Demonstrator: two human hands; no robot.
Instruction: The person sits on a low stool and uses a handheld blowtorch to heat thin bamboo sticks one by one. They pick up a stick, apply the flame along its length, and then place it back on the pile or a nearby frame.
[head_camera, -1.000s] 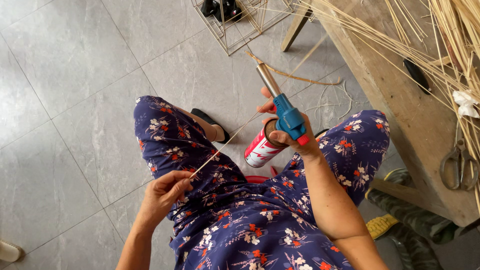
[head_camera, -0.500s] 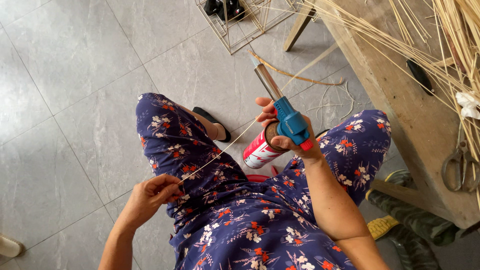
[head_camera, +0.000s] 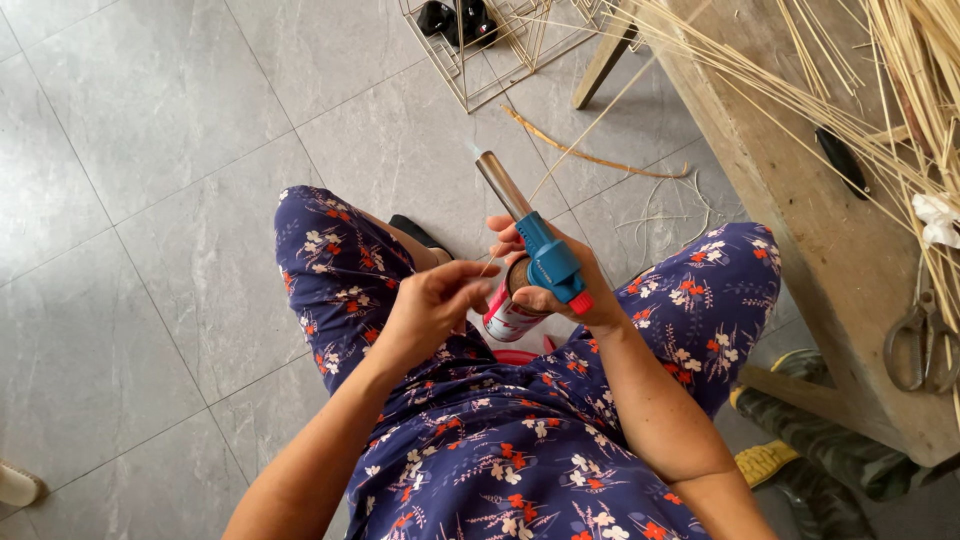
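Observation:
I sit in a blue flowered dress, looking down at my lap. My right hand (head_camera: 560, 285) grips a gas torch (head_camera: 535, 250) with a blue head, a metal nozzle pointing up-left and a red and white canister (head_camera: 508, 315) below. My left hand (head_camera: 435, 305) pinches the near end of a thin bamboo strip (head_camera: 570, 150), close beside the torch head. The strip runs up and to the right, past the nozzle toward the bench.
A wooden bench (head_camera: 800, 220) at right carries many bamboo strips (head_camera: 900, 90), scissors (head_camera: 920, 345) and a dark tool (head_camera: 843, 160). A wire frame basket (head_camera: 500, 50) stands on the grey tiled floor ahead. Loose strips (head_camera: 590, 155) lie on the tiles. Boots (head_camera: 820, 440) rest at lower right.
My left hand has moved up and right, from over my left thigh to just beside the torch, sliding along the strip. The torch has stayed about where it was.

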